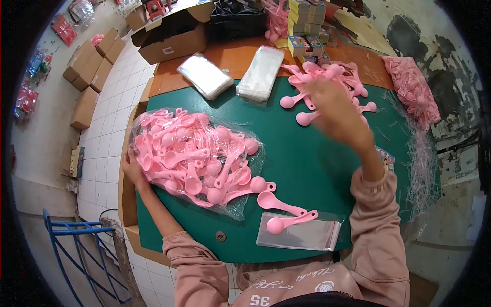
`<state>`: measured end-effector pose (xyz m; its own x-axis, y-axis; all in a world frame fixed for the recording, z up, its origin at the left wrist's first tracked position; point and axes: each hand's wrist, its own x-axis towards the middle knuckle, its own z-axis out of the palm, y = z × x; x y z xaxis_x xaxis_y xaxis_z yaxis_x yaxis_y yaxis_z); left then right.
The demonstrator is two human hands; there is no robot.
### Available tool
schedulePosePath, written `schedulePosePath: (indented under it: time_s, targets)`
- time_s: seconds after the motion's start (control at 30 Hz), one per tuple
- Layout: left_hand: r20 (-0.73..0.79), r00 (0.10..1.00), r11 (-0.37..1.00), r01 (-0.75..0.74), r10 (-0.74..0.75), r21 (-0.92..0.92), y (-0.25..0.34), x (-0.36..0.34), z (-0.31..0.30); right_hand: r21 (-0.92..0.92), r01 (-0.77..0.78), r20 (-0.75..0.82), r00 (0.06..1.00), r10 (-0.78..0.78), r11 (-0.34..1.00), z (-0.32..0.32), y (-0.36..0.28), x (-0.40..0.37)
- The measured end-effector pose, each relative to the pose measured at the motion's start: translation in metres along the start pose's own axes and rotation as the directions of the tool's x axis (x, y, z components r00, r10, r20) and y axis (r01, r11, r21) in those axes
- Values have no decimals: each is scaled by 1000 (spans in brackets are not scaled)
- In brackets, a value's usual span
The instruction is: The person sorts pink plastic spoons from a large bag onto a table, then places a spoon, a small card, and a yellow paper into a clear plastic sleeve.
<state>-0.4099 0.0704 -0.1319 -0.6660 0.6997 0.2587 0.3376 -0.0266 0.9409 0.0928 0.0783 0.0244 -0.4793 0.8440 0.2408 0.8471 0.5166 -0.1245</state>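
Left hand [131, 166] sits at the left edge of the clear bag of pink spoons [197, 156], touching the plastic; its fingers are hidden behind the bag, so the grip is unclear. The bag lies on the left part of the green table [307, 169]. Right hand [335, 110] is blurred, raised over the loose spoon pile [307, 89] at the far side; can't tell if it's spread or holding anything. Two single spoons [284, 204] lie near the body, one resting on a flat clear sleeve [302, 234]. Cardboard box [171, 38] at the far left.
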Motion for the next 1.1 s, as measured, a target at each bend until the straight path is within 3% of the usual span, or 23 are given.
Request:
schedulePosePath:
  time_s: [0.03, 0.1, 0.2, 0.27, 0.3, 0.4, 0.47, 0.5, 0.6, 0.87, 0.97, 1.03, 1.1]
  targets:
    - [-4, 1000, 1000, 4, -4, 6, 0, 0, -1, 231, 207, 69, 971, -228, 951, 8, -20, -13]
    - [0, 1000, 1000, -10, 10, 16, 2, 0, 0, 593, 382, 125, 826, -549, 709, 37, -58, -28]
    - [-1, 1000, 1000, -18, 19, 12, 7, -4, 1, 519, 385, 219, 803, -554, 763, 67, -103, -44]
    - [-4, 1000, 1000, -22, 22, 13, 10, -7, 3, 285, 406, 76, 894, -442, 868, 80, -112, -45]
    - [-11, 1000, 1000, -24, 24, 15, 12, -6, 3, 284, 405, 73, 895, -441, 869, 83, -110, -45]
    - [-15, 1000, 1000, -1, 1, -7, 12, -6, 4, 315, 396, 157, 874, -459, 862, 85, -98, -42]
    - [-21, 1000, 1000, -9, 9, -13, 12, -7, 5, 524, 343, 186, 847, -498, 779, 83, -83, -43]
    - [-25, 1000, 1000, -18, 17, -16, 12, -8, 5, 526, 344, 189, 845, -501, 778, 78, -76, -44]
    - [-13, 1000, 1000, 3, -3, -21, 11, -7, 4, 753, 69, 266, 877, -399, 655, 50, -53, -47]
    - [-14, 1000, 1000, -3, 3, -15, 12, -7, 4, 739, -54, 399, 838, -372, 671, 28, -16, -77]
    - [-19, 1000, 1000, 11, -11, -1, 11, -5, 3, 684, -12, 389, 852, -351, 729, 15, -15, -84]
    - [-20, 1000, 1000, 9, -9, 7, 11, -5, 3, 434, 49, 443, 858, -260, 900, 2, -17, -86]
    - [-7, 1000, 1000, -28, 28, -4, 8, -3, 2, 364, 107, 443, 854, -273, 925, 5, -29, -88]
